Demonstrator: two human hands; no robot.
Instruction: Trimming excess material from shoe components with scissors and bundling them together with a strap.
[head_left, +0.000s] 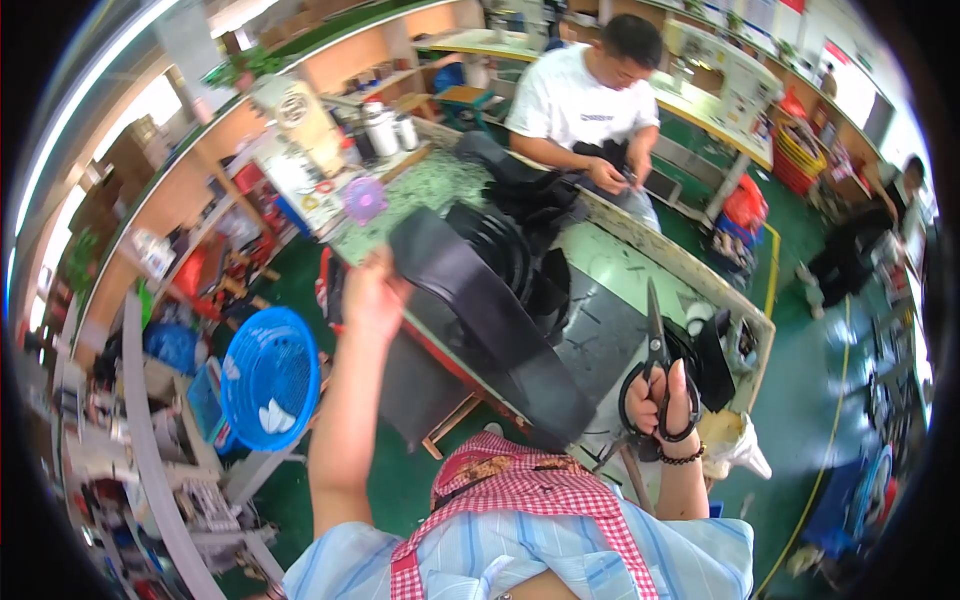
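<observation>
My left hand [378, 298], smeared by motion, grips the far left end of a wide black leather-like strip [480, 305]. The strip slants across the front of the workbench [612, 252] toward my apron, its lower end near my body. Raised at the right is my right hand [664, 402], its fingers through the handle loops of black-handled scissors [655, 345], whose blades point up and away from me. Behind the strip lie coiled black bands [492, 250] and a heap of black pieces [535, 195]. More black strips [712, 360] rest beside the scissors.
Across the bench a person [590, 110] in a white shirt handles small black pieces. A blue basket [270, 375] with white scraps stands at the left. A sewing machine [298, 125], a purple fan-like object [364, 200] and bottles [380, 130] occupy the bench's far left end.
</observation>
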